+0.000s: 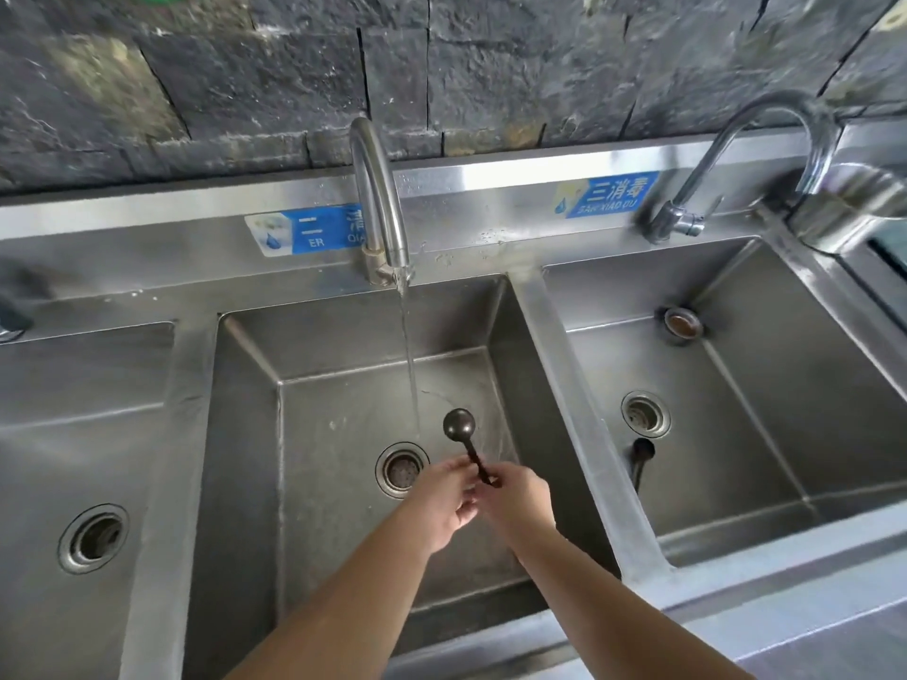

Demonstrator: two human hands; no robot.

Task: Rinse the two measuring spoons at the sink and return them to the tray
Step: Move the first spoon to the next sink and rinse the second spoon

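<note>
I stood at a long steel sink unit [554, 306] with three basins, and everything sat in relation to the middle basin [343, 400]. Behind it rose a dark stone wall [245, 81]. The right basin [765, 375] lay just beside it across a narrow steel divider, the left basin [73, 434] on its other side. The middle basin's tap [378, 198] curved up from its back edge, and a thin stream of water [411, 370] fell from it to the basin floor, landing just behind the drain [401, 469]. A second tap [765, 154] stood behind the right basin.

Over the middle basin, near its front, my left hand [449, 503] and right hand [520, 498] met, fingers curled shut around the handle end of one dark measuring spoon [461, 429]. Its round bowl pointed away from me, just right of the stream; whether water touched it I could not tell. A second dark spoon [642, 458] lay on the right basin's floor, just in front of that basin's drain [645, 413].
</note>
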